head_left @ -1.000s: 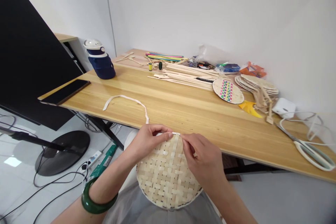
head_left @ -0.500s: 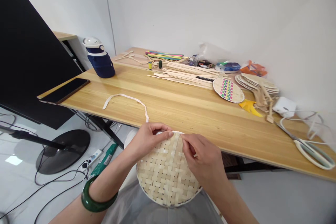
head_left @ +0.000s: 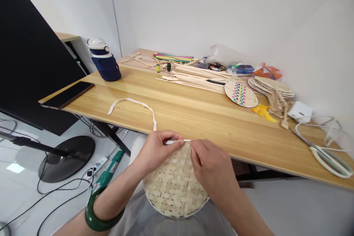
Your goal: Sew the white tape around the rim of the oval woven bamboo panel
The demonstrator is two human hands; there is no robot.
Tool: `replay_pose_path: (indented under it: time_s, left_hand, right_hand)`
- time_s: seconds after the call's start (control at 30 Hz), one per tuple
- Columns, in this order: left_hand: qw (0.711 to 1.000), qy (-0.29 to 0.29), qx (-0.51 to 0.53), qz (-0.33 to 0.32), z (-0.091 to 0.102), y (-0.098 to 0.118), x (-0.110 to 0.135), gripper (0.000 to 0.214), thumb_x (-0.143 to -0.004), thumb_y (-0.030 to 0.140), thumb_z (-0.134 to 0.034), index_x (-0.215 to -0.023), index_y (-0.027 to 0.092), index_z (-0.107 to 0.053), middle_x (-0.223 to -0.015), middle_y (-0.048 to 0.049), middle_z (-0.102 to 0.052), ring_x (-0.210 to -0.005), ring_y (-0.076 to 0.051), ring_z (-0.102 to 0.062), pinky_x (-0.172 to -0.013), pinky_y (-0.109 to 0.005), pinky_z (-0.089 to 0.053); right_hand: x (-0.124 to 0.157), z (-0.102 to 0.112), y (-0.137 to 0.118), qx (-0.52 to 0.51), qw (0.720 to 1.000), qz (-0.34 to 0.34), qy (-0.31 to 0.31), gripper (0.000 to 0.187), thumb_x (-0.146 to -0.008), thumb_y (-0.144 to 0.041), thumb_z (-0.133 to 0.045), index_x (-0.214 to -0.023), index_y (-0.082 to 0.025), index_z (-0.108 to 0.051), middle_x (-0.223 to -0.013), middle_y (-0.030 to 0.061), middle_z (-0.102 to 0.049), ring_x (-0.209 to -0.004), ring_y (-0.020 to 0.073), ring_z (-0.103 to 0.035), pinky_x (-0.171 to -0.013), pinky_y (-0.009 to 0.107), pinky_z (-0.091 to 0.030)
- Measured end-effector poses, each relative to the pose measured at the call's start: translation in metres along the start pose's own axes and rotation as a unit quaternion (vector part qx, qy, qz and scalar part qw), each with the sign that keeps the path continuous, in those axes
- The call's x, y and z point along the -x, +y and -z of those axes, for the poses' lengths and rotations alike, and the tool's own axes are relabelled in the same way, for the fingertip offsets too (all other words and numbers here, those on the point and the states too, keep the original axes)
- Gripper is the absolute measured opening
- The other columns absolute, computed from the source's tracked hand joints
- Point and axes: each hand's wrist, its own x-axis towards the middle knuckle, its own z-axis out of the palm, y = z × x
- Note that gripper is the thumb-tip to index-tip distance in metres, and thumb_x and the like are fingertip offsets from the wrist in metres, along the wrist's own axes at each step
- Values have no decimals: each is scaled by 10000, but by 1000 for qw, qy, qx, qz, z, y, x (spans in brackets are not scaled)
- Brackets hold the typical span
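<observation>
A round woven bamboo disc rests in my lap below the edge of the wooden table. My left hand, with a green bangle on its wrist, pinches the disc's top rim together with a white ribbon. That ribbon trails from the rim up onto the table in a loop. My right hand pinches the same rim just to the right, fingers pressed together on the ribbon's end. Both hands nearly touch at the top of the disc.
Scissors lie at the table's right edge. At the back are bamboo strips, a coloured woven disc, stacked plain discs, a white box and a blue bottle. A phone lies left; a black screen stands beyond.
My two hands have drawn closer together along the disc's top rim. The disc has shifted slightly lower in my lap.
</observation>
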Motion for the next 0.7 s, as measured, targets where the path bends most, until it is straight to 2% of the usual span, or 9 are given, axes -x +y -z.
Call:
replay_pose_path:
  time_s: [0.27, 0.47, 0.53, 0.57, 0.6, 0.67, 0.7]
  left_hand:
    - [1000, 22, -8, 0, 1, -1, 1, 207, -772, 353, -687, -785, 158, -756, -831, -44, -768, -802, -212, -670, -657, -254, -465]
    - [1000, 6, 5, 2, 0, 0, 2, 220, -764, 372, -693, -784, 162, -757, -812, -38, -763, -764, -197, -652, -645, -246, -462]
    - [1000, 6, 7, 8, 1, 0, 1, 220, -758, 372, -695, -779, 163, -759, -801, -34, -759, -743, -186, -640, -629, -237, -451]
    - [1000, 6, 8, 15, 2, -1, 0, 222, -754, 375, -698, -771, 162, -759, -788, -31, -754, -726, -178, -631, -611, -230, -440]
    - [1000, 8, 7, 24, 4, -2, -1, 227, -748, 381, -701, -759, 161, -758, -768, -27, -746, -703, -169, -620, -589, -224, -426]
    - [999, 14, 8, 48, 8, -6, -3, 241, -736, 396, -710, -731, 160, -755, -716, -18, -723, -652, -150, -592, -553, -214, -397]
    - [998, 19, 14, 61, 10, -8, -5, 243, -725, 401, -719, -716, 160, -753, -691, -13, -710, -630, -142, -579, -544, -211, -390]
  right_hand:
    - [3, 1, -6, 59, 996, -67, 7, 241, -934, -165, -441, -716, -188, -541, -581, -9, -574, -504, 162, -567, -501, 280, -278]
    - [0, -6, -6, 28, 997, -75, 1, 227, -906, -147, -458, -699, -187, -543, -578, -4, -583, -515, 162, -577, -499, 276, -282]
    - [-3, -9, -4, -6, 992, -124, -21, 114, -885, -171, -501, -819, -170, -594, -609, 5, -621, -544, 180, -602, -507, 274, -305]
    - [-3, -8, -2, -40, 986, -155, -41, 100, -871, -182, -521, -913, -162, -610, -635, 6, -641, -559, 183, -610, -515, 271, -325]
    - [-2, -4, 0, -85, 977, -186, -66, 165, -861, -191, -532, -1004, -162, -609, -660, 3, -655, -574, 180, -615, -526, 268, -349]
    - [1, 10, 5, -202, 942, -237, -123, 251, -860, -218, -534, -1101, -186, -595, -697, -8, -667, -608, 163, -616, -558, 257, -406]
    - [3, 20, 7, -261, 918, -259, -148, 235, -868, -249, -531, -1087, -201, -604, -700, -12, -663, -613, 151, -610, -559, 247, -424]
